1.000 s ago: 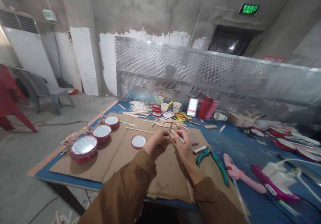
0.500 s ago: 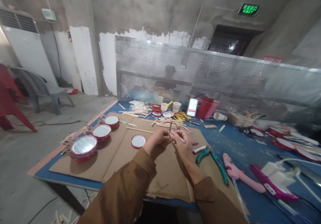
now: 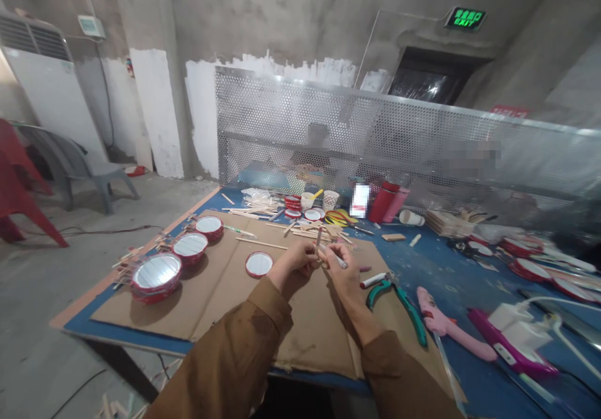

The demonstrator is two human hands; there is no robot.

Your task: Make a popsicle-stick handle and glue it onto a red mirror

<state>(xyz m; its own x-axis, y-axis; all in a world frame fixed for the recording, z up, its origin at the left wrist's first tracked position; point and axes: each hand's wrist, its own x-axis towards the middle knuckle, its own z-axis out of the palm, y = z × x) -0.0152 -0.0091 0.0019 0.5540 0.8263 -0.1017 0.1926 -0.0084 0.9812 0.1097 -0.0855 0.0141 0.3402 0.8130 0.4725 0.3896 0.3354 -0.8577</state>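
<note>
Above the brown cardboard [image 3: 225, 319], my left hand [image 3: 298, 261] pinches a short thin stick [image 3: 319, 237] that stands upright from the fingertips. My right hand [image 3: 342, 272] is closed round a white marker [image 3: 342, 262], its tip end close to the stick. The two hands nearly meet, and the fingers partly hide the stick's lower end. A round disc with a red rim and pale face [image 3: 259, 263] lies just left of my left hand. Right of my right hand are another white marker [image 3: 374, 280] and teal-handled pliers [image 3: 408, 309].
Stacks of red-rimmed discs [image 3: 157, 275] stand along the left edge. Loose wooden sticks [image 3: 263, 243], paper cups [image 3: 331, 200] and a red bottle [image 3: 384, 202] are at the back. A pink glue gun [image 3: 451, 325] and a purple power strip [image 3: 511, 344] lie at right.
</note>
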